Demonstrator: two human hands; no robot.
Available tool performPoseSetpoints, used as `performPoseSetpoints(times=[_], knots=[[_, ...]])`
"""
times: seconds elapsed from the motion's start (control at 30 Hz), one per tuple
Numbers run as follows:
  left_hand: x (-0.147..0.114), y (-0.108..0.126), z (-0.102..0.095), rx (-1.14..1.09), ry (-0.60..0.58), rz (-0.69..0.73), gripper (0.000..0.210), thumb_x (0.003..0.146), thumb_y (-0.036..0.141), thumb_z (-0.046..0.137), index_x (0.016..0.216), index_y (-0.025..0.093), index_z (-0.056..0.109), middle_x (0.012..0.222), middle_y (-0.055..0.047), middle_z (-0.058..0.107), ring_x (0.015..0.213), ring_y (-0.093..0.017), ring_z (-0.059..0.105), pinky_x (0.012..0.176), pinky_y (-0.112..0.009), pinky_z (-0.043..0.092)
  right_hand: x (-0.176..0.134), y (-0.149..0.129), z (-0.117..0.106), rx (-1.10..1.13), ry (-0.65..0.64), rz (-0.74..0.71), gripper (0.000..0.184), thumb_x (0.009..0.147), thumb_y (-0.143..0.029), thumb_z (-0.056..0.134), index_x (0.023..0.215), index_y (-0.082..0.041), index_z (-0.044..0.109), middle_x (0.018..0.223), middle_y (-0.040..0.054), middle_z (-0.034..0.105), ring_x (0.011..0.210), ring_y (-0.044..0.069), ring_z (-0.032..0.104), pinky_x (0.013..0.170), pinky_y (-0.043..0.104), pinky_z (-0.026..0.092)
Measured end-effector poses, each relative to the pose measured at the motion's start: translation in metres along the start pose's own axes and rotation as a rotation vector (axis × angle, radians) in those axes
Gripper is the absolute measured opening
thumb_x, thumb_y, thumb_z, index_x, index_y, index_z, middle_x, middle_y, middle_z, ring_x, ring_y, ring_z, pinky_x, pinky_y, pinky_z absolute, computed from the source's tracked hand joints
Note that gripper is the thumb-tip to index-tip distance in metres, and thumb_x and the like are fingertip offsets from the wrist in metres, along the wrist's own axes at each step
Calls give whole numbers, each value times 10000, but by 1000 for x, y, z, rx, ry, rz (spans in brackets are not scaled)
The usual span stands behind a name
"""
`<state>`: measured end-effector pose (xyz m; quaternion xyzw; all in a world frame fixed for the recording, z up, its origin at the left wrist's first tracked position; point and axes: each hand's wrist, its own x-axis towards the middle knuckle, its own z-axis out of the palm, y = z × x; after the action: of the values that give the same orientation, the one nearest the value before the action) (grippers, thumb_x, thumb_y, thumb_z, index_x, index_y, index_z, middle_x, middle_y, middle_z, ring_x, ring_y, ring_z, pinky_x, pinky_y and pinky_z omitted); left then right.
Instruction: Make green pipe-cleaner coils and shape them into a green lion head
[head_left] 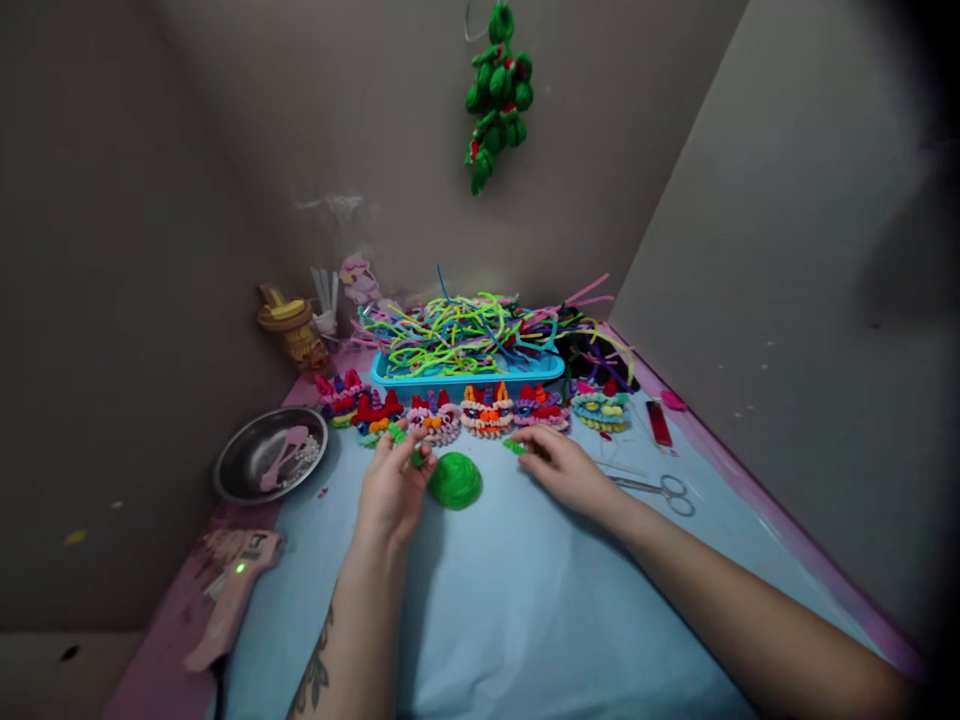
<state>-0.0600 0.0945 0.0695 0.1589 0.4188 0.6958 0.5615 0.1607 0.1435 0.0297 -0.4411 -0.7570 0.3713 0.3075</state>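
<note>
My left hand [394, 482] is raised over the blue sheet, its fingers closed on a crinkled green pipe cleaner [396, 433]. Part of that green strand is hidden behind the fingers. Across from it, my right hand [559, 465] pinches a short green pipe cleaner piece [514, 446] at its fingertips. Whether the two green pieces are one strand cannot be made out. Between the hands lies a round green ball [456, 481] with a wound-looking surface, close to my left hand. Behind them stands a row of colourful fuzzy figures [487, 411] with small pointed ears.
A blue tray [469, 376] heaped with pipe cleaners [457, 335] stands at the back. Scissors [667, 489] lie right. On the left are a metal bowl [232, 462] and a pink glue gun [234, 600] with a lit green light. Green ornaments [499, 95] hang above.
</note>
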Motion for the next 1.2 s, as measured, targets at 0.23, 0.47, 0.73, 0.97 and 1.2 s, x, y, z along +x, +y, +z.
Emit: performPoseSetpoints(times=[0.23, 0.47, 0.73, 0.97, 1.2], knots=[[-3, -4, -2, 323, -103, 55, 298, 689, 390, 729, 844, 169, 602, 754, -7, 640, 631, -100, 564, 595, -213, 457, -4, -5, 15, 668, -112, 273, 327, 728, -401, 672, 939, -179, 559, 642, -23, 588, 549, 111, 554, 512, 226, 414], [-11, -11, -2, 772, -332, 178, 223, 702, 308, 702, 870, 162, 693, 772, -48, 671, 670, -162, 585, 605, -257, 442, -10, -10, 18, 549, -79, 125, 229, 709, -279, 685, 890, -190, 577, 799, 2, 613, 688, 136, 593, 626, 264, 472], [-16, 5, -21, 1438, -397, 624, 176, 750, 156, 618, 849, 241, 736, 879, -63, 694, 852, -238, 604, 796, -346, 439, -1, -29, 23, -176, -123, -431, 165, 824, -87, 529, 929, -184, 612, 911, 59, 628, 873, 179, 582, 791, 303, 441], [-14, -4, -37, 1600, -456, 630, 208, 745, 88, 567, 869, 214, 677, 844, -55, 647, 839, -223, 570, 753, -321, 428, 20, -31, 22, -391, -210, -636, 132, 825, -90, 520, 889, -191, 574, 855, 51, 658, 841, 196, 585, 842, 353, 409], [-16, -3, -37, 1415, -498, 642, 159, 752, 122, 603, 854, 226, 666, 832, -47, 658, 826, -209, 576, 768, -319, 436, 16, -31, 23, -268, -167, -636, 123, 809, -110, 538, 909, -179, 554, 861, 77, 648, 832, 206, 583, 811, 363, 458]])
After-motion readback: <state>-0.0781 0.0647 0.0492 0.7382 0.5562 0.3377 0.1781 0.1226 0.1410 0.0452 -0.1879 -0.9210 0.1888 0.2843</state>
